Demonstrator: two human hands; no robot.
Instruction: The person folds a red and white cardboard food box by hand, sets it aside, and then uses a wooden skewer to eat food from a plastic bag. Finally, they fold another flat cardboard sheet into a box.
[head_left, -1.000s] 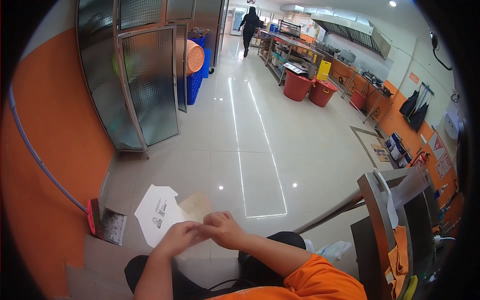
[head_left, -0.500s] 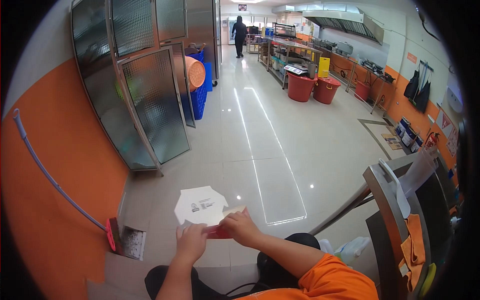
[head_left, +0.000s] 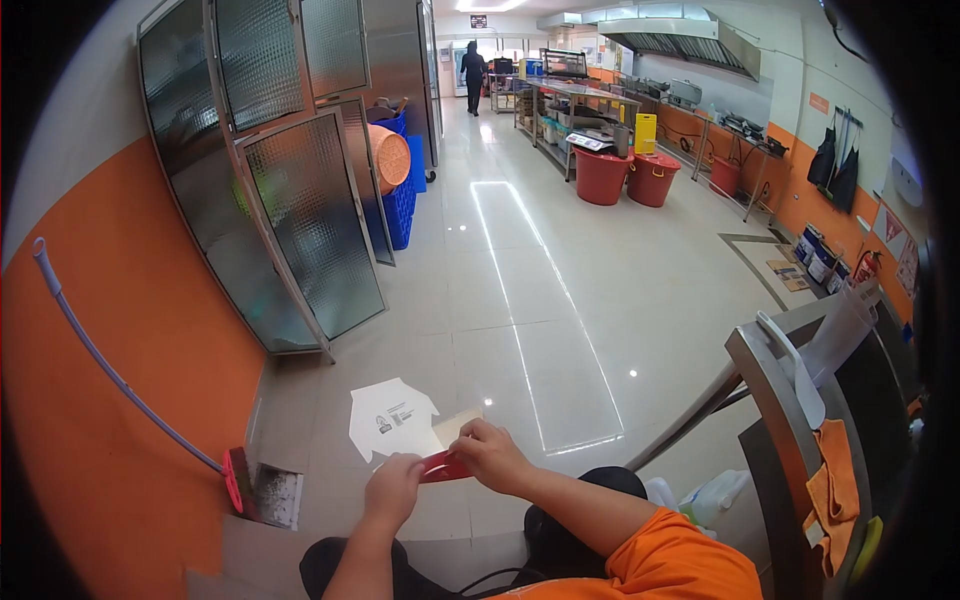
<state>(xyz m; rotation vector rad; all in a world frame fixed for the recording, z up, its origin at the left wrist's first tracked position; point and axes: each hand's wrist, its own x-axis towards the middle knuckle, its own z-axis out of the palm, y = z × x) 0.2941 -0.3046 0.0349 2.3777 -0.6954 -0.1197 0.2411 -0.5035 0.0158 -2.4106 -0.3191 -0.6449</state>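
Both my hands are on a partly folded cardboard box (head_left: 392,418), held low in front of my knees. Its wide panel is off-white with angled corners and small dark print, and faces up beyond my hands. A red part of the box (head_left: 443,467) shows between them, bent into folds. My left hand (head_left: 393,490) has its fingers closed on the left end of the red part. On the right end, my right hand (head_left: 492,458) pinches the card, with a cream flap standing behind it. My fingers cover some of the folds.
A broom (head_left: 236,480) leans on the orange wall at left, beside a dustpan (head_left: 277,495). To my right stands a metal table (head_left: 770,390) with a scoop (head_left: 800,375) and an orange cloth (head_left: 830,490). Farther off are red tubs (head_left: 602,178) and a person walking (head_left: 473,75).
My hands have drawn closer together on the red part, the left one moving right. The off-white panel has turned slightly, and more of the cream flap shows. The view has shifted a little.
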